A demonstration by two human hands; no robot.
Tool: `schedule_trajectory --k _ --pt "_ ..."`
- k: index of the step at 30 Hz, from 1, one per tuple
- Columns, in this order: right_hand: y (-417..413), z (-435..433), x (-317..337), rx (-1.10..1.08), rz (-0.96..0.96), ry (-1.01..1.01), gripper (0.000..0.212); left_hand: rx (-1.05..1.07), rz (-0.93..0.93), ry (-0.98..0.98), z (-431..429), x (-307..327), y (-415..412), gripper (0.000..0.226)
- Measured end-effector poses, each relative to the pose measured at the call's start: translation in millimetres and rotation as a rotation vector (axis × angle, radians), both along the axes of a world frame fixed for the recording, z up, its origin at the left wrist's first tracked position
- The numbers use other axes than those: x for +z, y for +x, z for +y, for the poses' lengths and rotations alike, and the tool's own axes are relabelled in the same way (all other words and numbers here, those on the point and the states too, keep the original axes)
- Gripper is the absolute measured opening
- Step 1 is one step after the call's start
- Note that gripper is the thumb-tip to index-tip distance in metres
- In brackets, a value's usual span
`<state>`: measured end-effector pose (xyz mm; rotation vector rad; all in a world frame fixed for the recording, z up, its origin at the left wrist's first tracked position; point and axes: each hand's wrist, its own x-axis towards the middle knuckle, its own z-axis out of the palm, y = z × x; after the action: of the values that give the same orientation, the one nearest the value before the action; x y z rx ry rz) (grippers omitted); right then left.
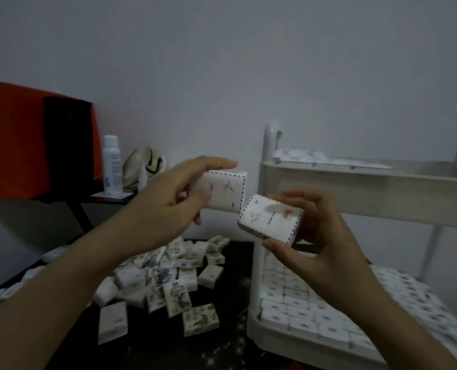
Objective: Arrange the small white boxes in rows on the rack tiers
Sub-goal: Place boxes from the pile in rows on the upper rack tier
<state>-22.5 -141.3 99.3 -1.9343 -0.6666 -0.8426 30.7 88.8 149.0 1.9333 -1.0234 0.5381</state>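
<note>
White, dash-bordered and faintly printed, the upper box (pixel 226 192) is pinched in the left grip (pixel 168 201); the tilted lower box (pixel 271 220) is held in the right grip (pixel 323 236), corners almost touching, beside the rack (pixel 355 194).

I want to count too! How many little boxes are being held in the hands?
2. One white box is in the left hand; the other box is in the right hand, slightly lower, before the rack.
</note>
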Motion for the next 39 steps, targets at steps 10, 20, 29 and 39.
schedule_trajectory --k 10,20,29,39 --pt "-17 -81 51 -0.345 -0.181 0.168 0.04 0.125 -0.394 -0.026 -120 95 14 0.044" --pt "10 -135 134 -0.65 -0.03 -0.052 0.019 0.202 -0.337 0.447 -228 127 90 0.032" --pt "57 -173 168 -0.821 0.126 -0.352 0.027 0.06 -0.204 0.75 -239 117 104 0.029" --pt "98 -175 177 -0.709 0.335 -0.477 0.029 0.054 -0.104 0.73 -231 111 104 0.021"
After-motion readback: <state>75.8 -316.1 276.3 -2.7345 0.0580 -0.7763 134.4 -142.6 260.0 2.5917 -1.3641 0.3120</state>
